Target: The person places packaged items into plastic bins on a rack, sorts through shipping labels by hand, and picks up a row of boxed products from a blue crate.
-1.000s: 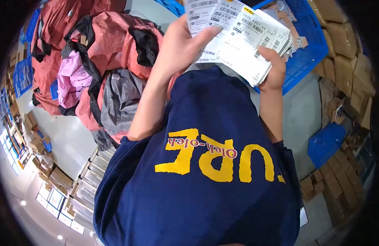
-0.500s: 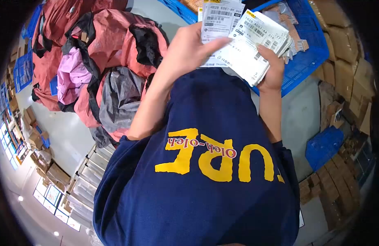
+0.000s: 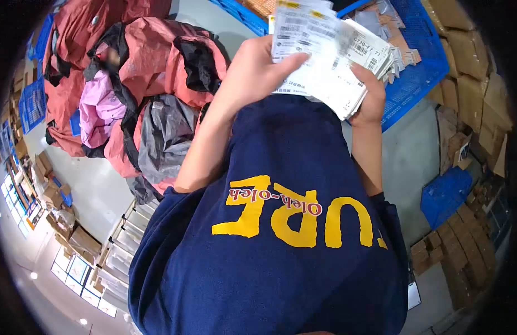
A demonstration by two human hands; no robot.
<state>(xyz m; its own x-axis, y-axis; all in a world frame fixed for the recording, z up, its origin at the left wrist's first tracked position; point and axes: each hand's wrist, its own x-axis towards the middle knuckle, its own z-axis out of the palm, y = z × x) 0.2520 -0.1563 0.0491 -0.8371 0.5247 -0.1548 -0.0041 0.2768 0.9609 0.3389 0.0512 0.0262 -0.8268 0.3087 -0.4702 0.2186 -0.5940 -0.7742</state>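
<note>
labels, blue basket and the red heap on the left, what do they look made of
Labels: probably paper, smooth white, judging by thin stacked edges and printed barcodes. Blue basket: likely smooth moulded plastic, with perforated walls. Red heap: seems cloth, perhaps synthetic, fairly matt, by its folds and wrinkles.

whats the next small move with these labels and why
Probably draw the left labels clear of the stack with the left hand: its thumb lies on them, they seem to overlap the stack's edge, and the right hand holds the stack.
</note>
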